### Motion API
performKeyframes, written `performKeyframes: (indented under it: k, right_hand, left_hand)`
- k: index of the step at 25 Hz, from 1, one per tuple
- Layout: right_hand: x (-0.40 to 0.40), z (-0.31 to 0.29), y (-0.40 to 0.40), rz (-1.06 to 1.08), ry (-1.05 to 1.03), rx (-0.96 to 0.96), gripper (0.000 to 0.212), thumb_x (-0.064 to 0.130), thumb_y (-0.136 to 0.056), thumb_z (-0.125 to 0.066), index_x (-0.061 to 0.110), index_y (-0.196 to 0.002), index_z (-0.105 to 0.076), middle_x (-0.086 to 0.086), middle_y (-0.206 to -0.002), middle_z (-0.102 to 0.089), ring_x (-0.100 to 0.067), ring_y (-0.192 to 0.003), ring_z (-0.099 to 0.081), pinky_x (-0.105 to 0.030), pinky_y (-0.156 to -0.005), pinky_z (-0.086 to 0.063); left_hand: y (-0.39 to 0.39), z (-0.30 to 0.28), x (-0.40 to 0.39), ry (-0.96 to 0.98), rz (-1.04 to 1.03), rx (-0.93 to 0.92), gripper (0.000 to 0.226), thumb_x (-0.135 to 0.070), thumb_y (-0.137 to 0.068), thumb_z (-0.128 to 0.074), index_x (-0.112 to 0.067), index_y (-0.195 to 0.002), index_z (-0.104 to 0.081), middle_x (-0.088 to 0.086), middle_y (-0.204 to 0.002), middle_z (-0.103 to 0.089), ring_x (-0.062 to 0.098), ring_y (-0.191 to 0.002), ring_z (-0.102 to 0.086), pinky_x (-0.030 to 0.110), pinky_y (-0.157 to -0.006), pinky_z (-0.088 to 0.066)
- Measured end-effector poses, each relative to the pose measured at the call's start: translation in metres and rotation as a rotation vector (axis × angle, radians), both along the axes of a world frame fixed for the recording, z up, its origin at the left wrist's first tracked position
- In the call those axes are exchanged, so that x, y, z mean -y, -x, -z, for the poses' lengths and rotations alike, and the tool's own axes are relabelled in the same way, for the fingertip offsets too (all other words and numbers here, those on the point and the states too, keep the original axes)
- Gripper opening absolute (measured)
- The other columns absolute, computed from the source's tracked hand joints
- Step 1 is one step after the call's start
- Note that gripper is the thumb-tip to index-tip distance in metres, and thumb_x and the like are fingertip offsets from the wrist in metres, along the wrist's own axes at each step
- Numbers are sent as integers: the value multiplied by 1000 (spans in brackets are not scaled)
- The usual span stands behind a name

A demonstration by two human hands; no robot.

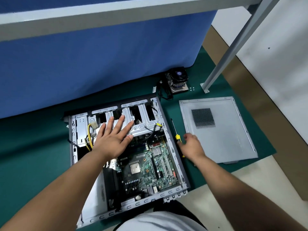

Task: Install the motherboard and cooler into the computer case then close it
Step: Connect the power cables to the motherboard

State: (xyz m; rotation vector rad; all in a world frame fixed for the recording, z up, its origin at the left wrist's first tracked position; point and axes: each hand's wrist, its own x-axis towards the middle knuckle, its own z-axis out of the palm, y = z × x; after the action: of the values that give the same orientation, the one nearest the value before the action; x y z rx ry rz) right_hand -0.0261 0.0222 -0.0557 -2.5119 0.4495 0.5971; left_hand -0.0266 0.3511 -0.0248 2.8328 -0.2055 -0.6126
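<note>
The open computer case (173,147) lies flat on the green mat, with the green motherboard (150,169) inside it and the bare CPU (135,169) showing. My left hand (113,139) lies flat with spread fingers on the metal drive cage (143,120). My right hand (191,145) is just right of the case, its fingers curled round the yellow and black handle of a screwdriver (177,137) that lies on the mat. The cooler (178,80) with its fan sits on the mat behind the case. The grey side panel (221,134) lies to the right.
Several small screws (192,88) lie beside the cooler. A blue partition (100,55) stands behind the case. A grey metal frame leg (216,67) is bolted down at the back right. The green mat (33,147) ends near my body, with pale floor beyond.
</note>
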Motion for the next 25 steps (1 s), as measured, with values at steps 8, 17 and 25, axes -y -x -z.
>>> performKeyframes:
  k: [8, 17, 25]
  right_hand:
    - [-59, -79, 77, -726, -164, 318, 21, 37, -100, -53, 28, -115, -65, 16, -111, -59, -1, -103, -53, -28, -95, -50]
    - [-107, -65, 110, -876, -371, -4, 18, 35, -87, -79, 24, -102, -78, 9, -93, -67, -8, -84, -63, -31, -84, -53]
    - [-98, -64, 120, -839, -317, 51, 9, 36, -96, -68, 29, -99, -72, 12, -95, -71, -7, -88, -65, -31, -83, -54]
  left_hand:
    - [56, 8, -15, 201, 16, 206, 59, -43, -104, -46, -42, -159, -24, -17, -169, -12, 10, -158, 2, 41, -128, 3]
    - [95, 15, -21, 29, 91, 345, 56, -54, -95, -28, -36, -141, -56, -9, -171, -10, 16, -158, -6, 47, -129, -9]
    - [97, 9, -19, 58, 51, 325, 53, -57, -96, -27, -41, -133, -61, -11, -171, -12, 14, -158, -6, 45, -128, -7]
